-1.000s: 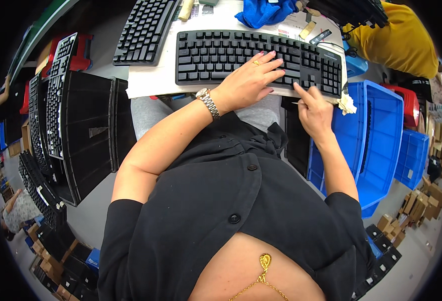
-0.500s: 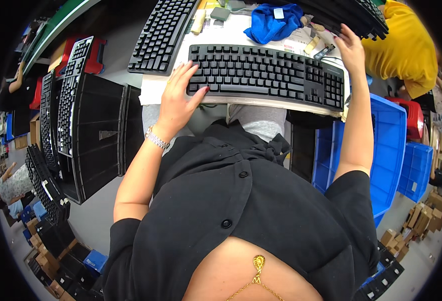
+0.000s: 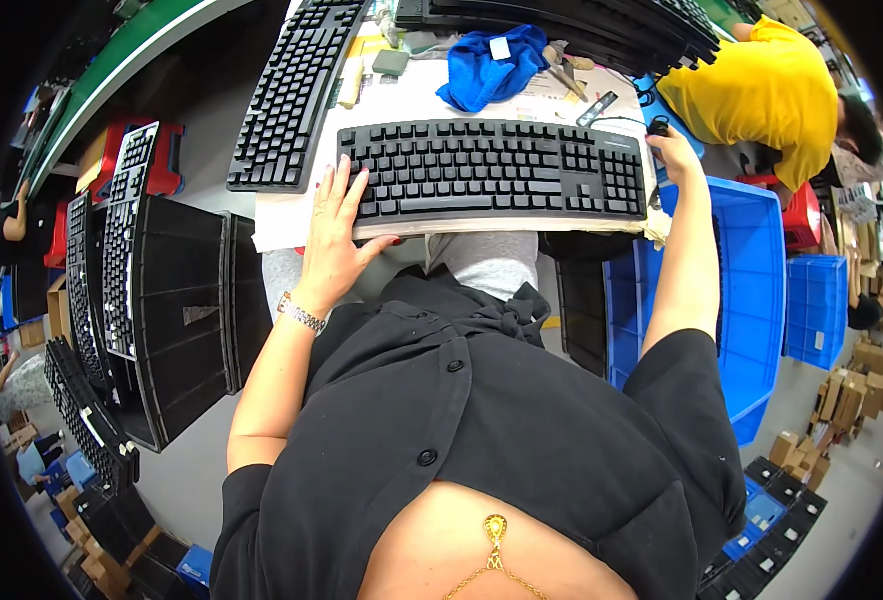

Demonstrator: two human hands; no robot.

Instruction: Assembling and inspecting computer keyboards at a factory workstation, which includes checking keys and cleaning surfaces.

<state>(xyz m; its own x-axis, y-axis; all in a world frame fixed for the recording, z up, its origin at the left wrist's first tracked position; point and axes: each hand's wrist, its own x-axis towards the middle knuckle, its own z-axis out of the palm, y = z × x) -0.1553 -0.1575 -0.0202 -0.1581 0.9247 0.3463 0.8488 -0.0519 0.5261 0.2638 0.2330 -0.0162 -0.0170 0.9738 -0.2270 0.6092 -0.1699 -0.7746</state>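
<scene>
the fingers [image 3: 339,190] of the left hand [image 3: 327,245] are open and spread, their tips at the left edge of the full-size black keyboard [image 3: 491,180], which lies flat on the bench [image 3: 411,100] before the person. the fingers of the right hand [image 3: 671,155] are bent and seem closed around a small black object [image 3: 658,126], near the keyboard's far right corner; what it is, i cannot tell. in my judgement, the left hand does well to steady the keyboard with light pressure, and the right hand to hold the object clear of the keys. the right arm is stretched forward, rather straight; the left forearm comes slantwise, with metal watch [image 3: 301,313] at the wrist.
</scene>
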